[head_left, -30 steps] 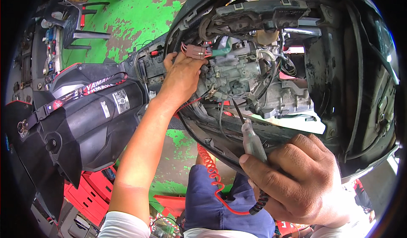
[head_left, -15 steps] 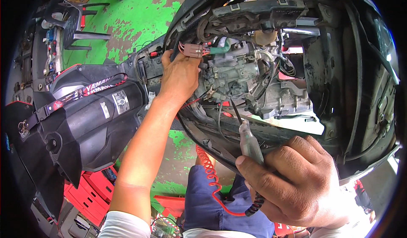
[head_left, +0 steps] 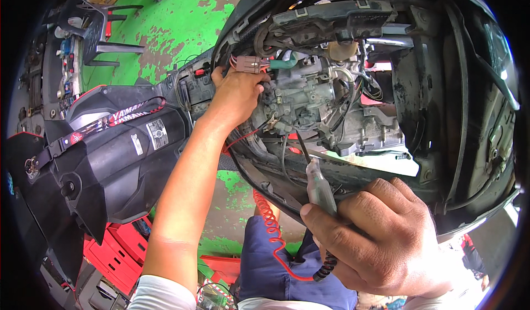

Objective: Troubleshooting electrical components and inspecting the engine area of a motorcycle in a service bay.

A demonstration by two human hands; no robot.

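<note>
**Two hands at work inside an opened scooter body**

The left hand (head_left: 236, 92) reaches up and forward into the opened bodywork, its fingers curled against the left side of the grey carburettor and engine assembly (head_left: 309, 97). Whether these fingers pinch a part or merely press on it cannot be told, since the back of the hand hides them. Just above the knuckles sits a brownish-pink plastic wiring connector (head_left: 251, 63), rectangular, with red leads running off to its left; a short green hose piece (head_left: 284, 62) lies just to the right of that connector.

The right hand (head_left: 381, 238), nearest the camera and below the engine, is clenched around a test-probe screwdriver (head_left: 320, 186) with a translucent grey handle. Its thin dark shaft rises towards the underside of the carburettor, between the two hands. A red coiled cord (head_left: 270, 227) leaves the bottom of the handle through a black spiral sleeve and loops down to the left of the right hand.

To the left of the left forearm lies the black seat and body panel (head_left: 110, 161). It bears a small white rectangular label (head_left: 157, 133) with dark print and a red-and-black lanyard strap (head_left: 105, 123) with white lettering, laid diagonally across it. Red plastic crates (head_left: 118, 249) stand below this panel, on a floor (head_left: 165, 23) of worn green paint.
</note>
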